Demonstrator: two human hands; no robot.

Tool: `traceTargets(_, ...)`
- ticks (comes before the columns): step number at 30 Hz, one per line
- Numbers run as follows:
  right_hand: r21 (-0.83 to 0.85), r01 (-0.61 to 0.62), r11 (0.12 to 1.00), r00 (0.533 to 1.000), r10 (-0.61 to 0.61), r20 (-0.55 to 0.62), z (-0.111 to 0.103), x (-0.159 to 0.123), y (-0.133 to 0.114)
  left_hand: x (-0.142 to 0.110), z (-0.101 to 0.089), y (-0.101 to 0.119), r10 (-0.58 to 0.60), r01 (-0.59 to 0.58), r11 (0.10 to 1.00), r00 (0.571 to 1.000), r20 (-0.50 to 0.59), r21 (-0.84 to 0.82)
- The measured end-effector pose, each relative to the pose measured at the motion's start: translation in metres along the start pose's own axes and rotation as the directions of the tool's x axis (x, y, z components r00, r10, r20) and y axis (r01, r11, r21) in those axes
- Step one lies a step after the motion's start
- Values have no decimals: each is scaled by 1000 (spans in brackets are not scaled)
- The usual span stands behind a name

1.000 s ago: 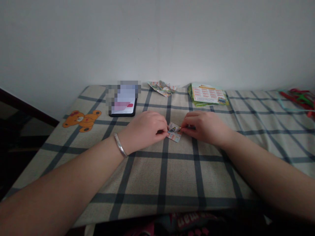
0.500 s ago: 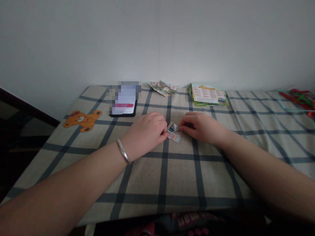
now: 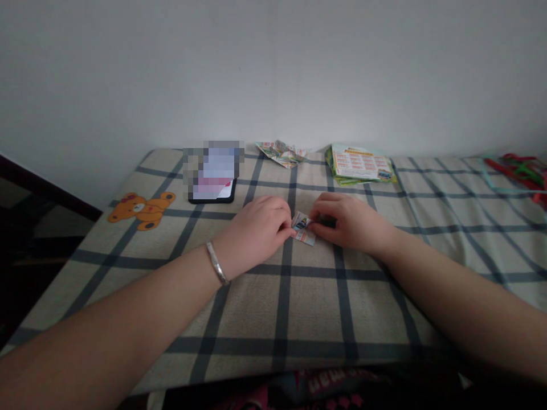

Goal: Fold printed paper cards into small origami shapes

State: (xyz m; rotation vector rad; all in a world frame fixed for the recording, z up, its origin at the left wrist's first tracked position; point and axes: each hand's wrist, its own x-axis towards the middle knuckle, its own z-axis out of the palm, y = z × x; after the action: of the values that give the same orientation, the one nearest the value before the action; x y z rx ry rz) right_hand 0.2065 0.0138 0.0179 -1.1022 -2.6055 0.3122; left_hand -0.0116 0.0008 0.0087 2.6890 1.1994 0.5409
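Observation:
A small folded piece of printed paper (image 3: 303, 229) lies on the checked cloth (image 3: 273, 296) in the middle of the table. My left hand (image 3: 256, 228), with a silver bangle (image 3: 216, 263) at the wrist, pinches its left edge with curled fingers. From the right, my right hand (image 3: 348, 222) pinches the paper's right edge, fingers also curled. Both hands rest on the cloth with the paper between their fingertips.
A black phone (image 3: 213, 177) with a lit screen lies at the back left. A crumpled printed sheet (image 3: 282, 152) and a stack of printed leaflets (image 3: 361, 165) sit by the wall. Red and green items (image 3: 523, 169) lie far right. A bear picture (image 3: 141, 208) marks the cloth's left.
The hands have drawn a little closer together over the paper, which is pressed slightly flatter. Nothing else has moved.

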Motion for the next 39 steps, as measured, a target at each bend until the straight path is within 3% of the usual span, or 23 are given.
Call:
traceTargets(12, 129, 40, 991, 998, -46, 39, -2, 0, 4, 1, -2, -3, 184, -185, 980, 983, -17, -69)
traceTargets(21, 147, -120, 982, 993, 119, 11, 2, 4, 1, -2, -1, 6, 33, -28, 998, 995, -94, 52)
traceTargets(26, 150, -219, 964, 976, 216, 34, 4, 7, -3, -2, 1, 5, 12, -8, 999, 992, -122, 31)
traceTargets(29, 105, -204, 973, 979, 203, 25, 6, 7, -4, -2, 3, 3, -10, 10, 1000, 991, -130, 6)
traceTargets(34, 77, -75, 994, 995, 80, -63, 9, 3, -4, -1, 4, 1, -16, 14, 1000, 991, -133, -10)
traceTargets(39, 83, -140, 987, 988, 146, -59, 7, 3, -5, -1, 4, 2, -18, 16, 1000, 993, -121, -18)
